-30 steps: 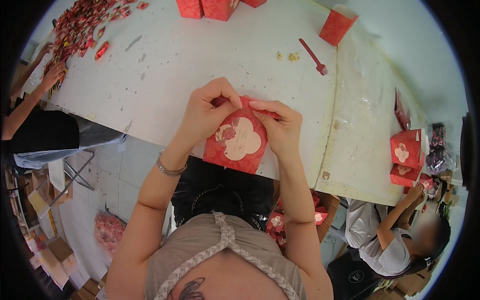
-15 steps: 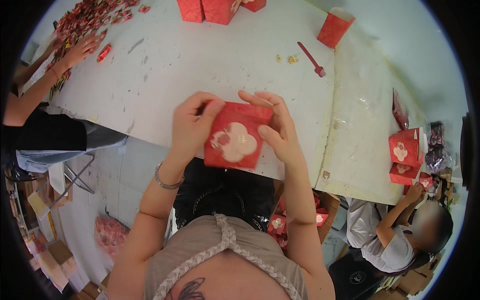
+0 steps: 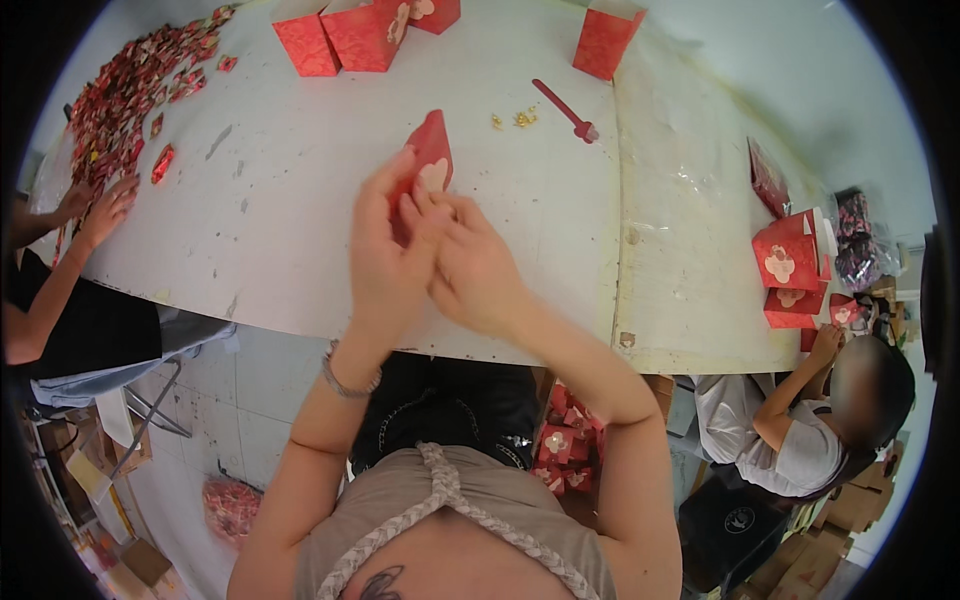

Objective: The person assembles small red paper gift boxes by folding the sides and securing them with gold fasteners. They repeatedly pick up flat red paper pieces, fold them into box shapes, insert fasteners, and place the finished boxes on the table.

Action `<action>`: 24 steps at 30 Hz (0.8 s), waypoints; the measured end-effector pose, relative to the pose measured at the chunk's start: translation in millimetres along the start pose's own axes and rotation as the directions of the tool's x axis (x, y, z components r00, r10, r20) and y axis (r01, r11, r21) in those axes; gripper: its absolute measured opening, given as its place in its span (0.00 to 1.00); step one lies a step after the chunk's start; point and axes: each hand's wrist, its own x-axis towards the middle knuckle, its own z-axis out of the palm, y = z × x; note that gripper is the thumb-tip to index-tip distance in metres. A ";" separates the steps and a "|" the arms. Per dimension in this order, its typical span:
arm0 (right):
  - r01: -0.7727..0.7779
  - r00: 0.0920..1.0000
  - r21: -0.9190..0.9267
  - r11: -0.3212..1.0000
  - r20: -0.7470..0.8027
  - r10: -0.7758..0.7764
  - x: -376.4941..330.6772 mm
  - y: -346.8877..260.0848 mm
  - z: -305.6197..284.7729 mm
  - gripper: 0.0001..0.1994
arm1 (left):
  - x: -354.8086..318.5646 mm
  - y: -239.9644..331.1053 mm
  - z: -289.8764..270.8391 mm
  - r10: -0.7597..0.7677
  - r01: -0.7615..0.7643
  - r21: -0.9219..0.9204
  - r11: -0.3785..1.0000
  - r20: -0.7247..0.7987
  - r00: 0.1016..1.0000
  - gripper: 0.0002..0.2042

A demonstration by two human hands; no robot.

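Note:
A small red box point(image 3: 432, 140) with a pale flower-shaped patch is tilted up above the near part of the table, its narrow side toward me. My left hand point(image 3: 385, 245) is wrapped round its left side. My right hand point(image 3: 475, 260) is closed, its fingers pressed together at the box's near end against the left fingertips. The fingers cover the lower part of the box. Beyond my hands lie a dark red strap point(image 3: 562, 108) with a round end and a few tiny gold pieces point(image 3: 524, 118).
Open-topped red boxes point(image 3: 358, 40) stand at the far edge, with another box point(image 3: 606, 42) to their right. At left, another person's hand point(image 3: 108, 210) is by a pile of red wrapped pieces point(image 3: 120, 95). A second person's hand point(image 3: 826, 343) is near red boxes point(image 3: 786, 255) at right.
The box has turned from facing me flat to standing edgewise and has moved farther away. My right hand has left its right side and come to its near end, beside my left fingers.

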 end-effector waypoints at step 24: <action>-0.421 0.897 0.297 0.857 0.000 0.441 54.7 19.6 -34.3 0.08 | 40.4 -15.5 -25.0 -0.220 0.252 -0.232 0.939 0.153 0.963 0.06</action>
